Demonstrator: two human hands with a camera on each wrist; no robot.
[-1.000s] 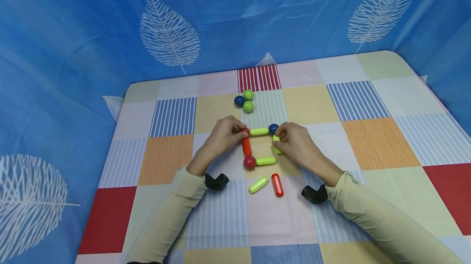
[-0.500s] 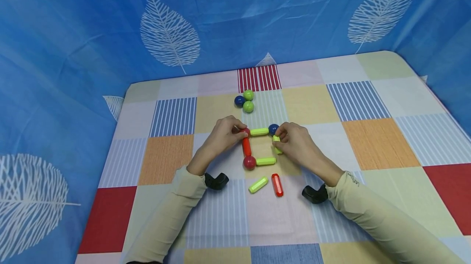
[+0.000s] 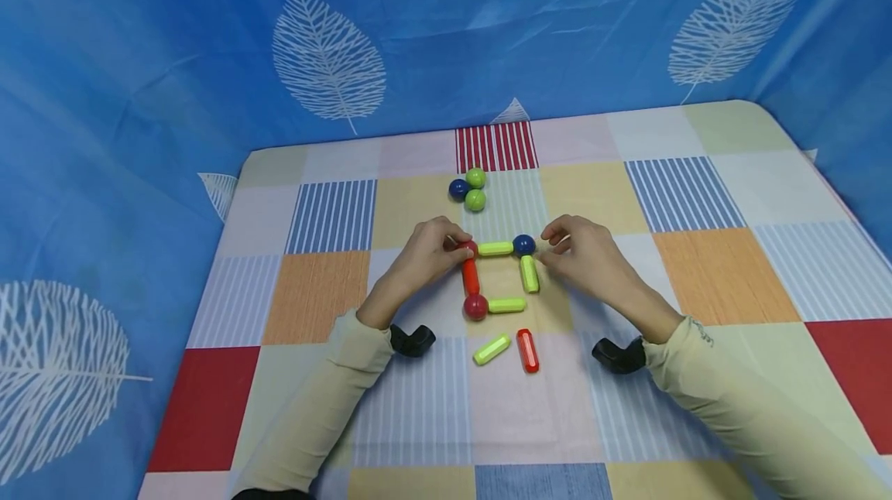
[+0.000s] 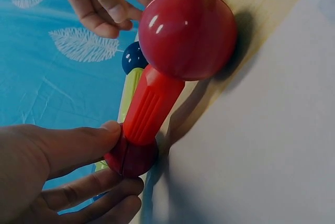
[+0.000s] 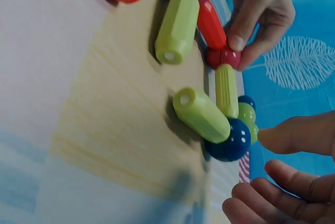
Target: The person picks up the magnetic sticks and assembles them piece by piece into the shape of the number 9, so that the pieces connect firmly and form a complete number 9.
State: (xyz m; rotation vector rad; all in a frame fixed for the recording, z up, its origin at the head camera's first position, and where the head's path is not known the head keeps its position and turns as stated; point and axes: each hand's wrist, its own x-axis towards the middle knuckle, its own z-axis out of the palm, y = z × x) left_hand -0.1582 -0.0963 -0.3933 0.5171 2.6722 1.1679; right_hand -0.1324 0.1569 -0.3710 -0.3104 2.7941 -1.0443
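My left hand (image 3: 427,258) pinches a red ball (image 4: 137,158) at the far left corner of a magnetic rod-and-ball frame. A red rod (image 3: 470,278) joins it to the near red ball (image 3: 476,307). One yellow-green rod (image 3: 495,249) runs from the pinched ball to a blue ball (image 3: 524,245). From the blue ball a second yellow-green rod (image 5: 201,114) points toward the person, its near end free. A third yellow-green rod (image 3: 507,305) extends right from the near red ball. My right hand (image 3: 588,258), fingers loosely bent, is just right of the blue ball, holding nothing.
Two green balls (image 3: 475,200) and another blue ball (image 3: 458,190) sit together behind the frame. A loose yellow-green rod (image 3: 492,349) and a loose red rod (image 3: 527,351) lie in front. A patchwork cloth (image 3: 411,399) covers the table; a blue curtain (image 3: 446,28) hangs behind.
My right hand has let go of the right-side yellow-green rod and moved right, away from the blue ball. My left hand keeps its pinch on the red ball. The head view has shifted slightly.
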